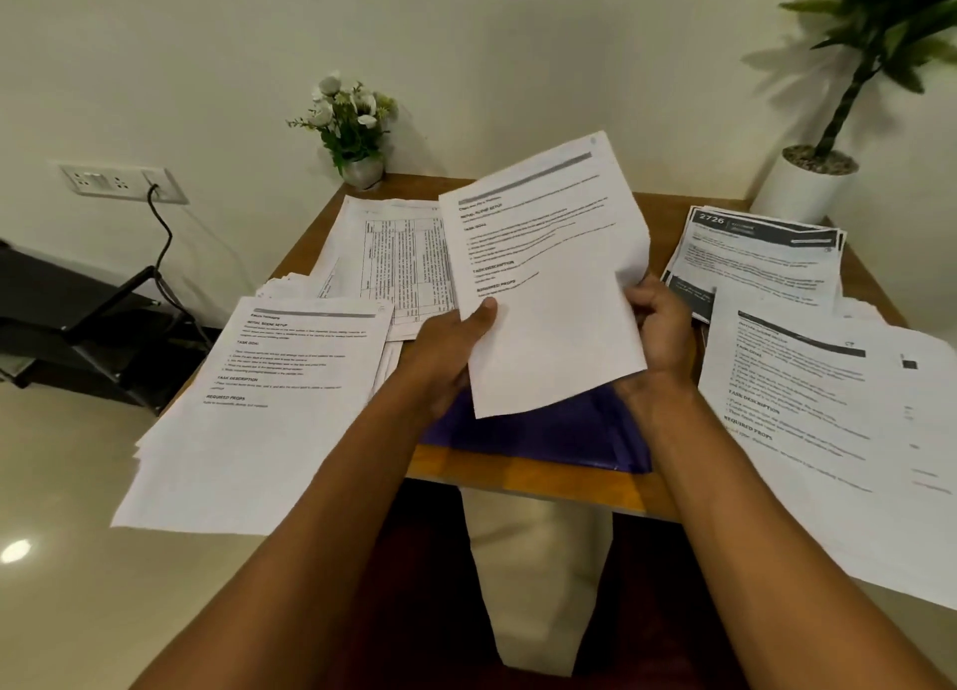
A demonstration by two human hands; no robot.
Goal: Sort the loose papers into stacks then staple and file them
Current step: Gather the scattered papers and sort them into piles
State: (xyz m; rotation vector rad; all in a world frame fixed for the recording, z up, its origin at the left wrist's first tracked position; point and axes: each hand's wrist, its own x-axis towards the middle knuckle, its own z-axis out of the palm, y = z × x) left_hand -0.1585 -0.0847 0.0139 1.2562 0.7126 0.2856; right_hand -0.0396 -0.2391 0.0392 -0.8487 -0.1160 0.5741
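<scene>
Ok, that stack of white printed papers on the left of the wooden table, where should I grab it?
Pinch its near-left corner, coming from your side. The stack of white printed papers overhangs the wooden table there, so fingers can probably slide underneath, thumb on top. Free the left hand from the held white sheet first.

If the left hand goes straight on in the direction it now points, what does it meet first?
The left hand grips the held paper, which lies across its line. Beyond, that paper hides the desk; the stack with the printed table may come next, but depth is unclear.
</scene>
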